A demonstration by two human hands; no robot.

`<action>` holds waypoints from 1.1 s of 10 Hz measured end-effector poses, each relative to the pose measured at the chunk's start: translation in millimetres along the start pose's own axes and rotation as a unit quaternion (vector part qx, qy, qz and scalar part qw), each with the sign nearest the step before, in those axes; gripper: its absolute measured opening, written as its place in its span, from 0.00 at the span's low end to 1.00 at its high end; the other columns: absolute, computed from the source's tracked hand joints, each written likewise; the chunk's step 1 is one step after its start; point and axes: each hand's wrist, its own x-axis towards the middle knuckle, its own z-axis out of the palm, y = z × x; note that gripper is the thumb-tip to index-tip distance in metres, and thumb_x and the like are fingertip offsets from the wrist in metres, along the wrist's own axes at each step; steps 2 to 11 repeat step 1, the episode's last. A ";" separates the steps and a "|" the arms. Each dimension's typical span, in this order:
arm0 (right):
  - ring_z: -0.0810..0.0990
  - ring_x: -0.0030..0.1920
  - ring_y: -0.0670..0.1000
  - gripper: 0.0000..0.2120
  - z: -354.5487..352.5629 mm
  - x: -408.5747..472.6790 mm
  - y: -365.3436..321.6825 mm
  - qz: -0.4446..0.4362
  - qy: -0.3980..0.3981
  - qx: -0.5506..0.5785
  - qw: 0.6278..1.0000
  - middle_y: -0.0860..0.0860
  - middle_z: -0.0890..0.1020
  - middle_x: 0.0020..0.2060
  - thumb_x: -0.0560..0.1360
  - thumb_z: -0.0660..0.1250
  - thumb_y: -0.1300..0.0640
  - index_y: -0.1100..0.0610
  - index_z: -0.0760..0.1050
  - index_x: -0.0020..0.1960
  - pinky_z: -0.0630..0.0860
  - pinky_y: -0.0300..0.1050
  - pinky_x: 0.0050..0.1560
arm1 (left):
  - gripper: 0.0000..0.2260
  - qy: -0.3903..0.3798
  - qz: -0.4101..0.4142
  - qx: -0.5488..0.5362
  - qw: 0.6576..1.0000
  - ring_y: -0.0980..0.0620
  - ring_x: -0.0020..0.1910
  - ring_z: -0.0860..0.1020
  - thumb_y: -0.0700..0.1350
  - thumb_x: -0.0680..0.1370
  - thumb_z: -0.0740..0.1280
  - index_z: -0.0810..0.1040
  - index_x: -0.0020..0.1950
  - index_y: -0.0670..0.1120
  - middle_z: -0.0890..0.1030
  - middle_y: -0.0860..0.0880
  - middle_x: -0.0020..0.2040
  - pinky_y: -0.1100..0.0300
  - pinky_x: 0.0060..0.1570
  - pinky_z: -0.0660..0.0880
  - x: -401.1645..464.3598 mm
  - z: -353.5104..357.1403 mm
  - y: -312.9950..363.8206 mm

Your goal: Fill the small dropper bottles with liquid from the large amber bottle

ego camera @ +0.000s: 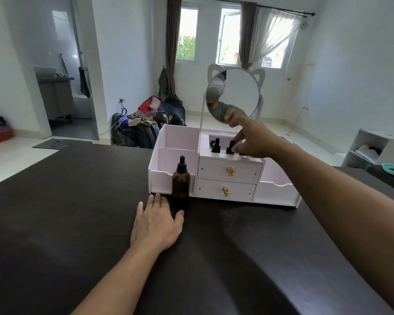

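Note:
The large amber bottle with a black dropper cap stands upright on the dark table, right in front of a white organizer. Two small dropper bottles stand in the organizer's top compartment, showing only their black caps: one on the left, one to its right. My right hand reaches over that compartment, fingers apart, fingertips touching or almost touching the right small bottle. My left hand lies flat and open on the table just before the amber bottle, holding nothing.
The organizer has two drawers with gold knobs, side trays and a round cat-ear mirror standing at its back. The dark table stretches wide to the left and toward me. A white shelf stands far right.

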 end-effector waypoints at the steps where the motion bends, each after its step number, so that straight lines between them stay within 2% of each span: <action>1: 0.80 0.46 0.46 0.27 -11.4 -4.4 7.1 0.004 0.033 0.051 0.998 0.51 0.81 0.53 0.72 0.72 0.64 0.54 0.67 0.68 0.75 0.38 0.46 | 0.31 0.003 0.002 0.007 1.000 0.49 0.79 0.51 0.61 0.81 0.51 0.56 0.79 0.44 0.57 0.46 0.80 0.48 0.77 0.48 1.3 1.5 0.0; 11: 0.80 0.46 0.46 0.27 -11.4 -4.4 7.1 0.004 0.033 0.051 0.998 0.51 0.81 0.53 0.72 0.72 0.64 0.54 0.67 0.68 0.75 0.38 0.46 | 0.31 0.003 0.002 0.007 1.000 0.49 0.79 0.51 0.61 0.81 0.51 0.56 0.79 0.44 0.57 0.46 0.80 0.48 0.77 0.48 1.3 1.5 0.0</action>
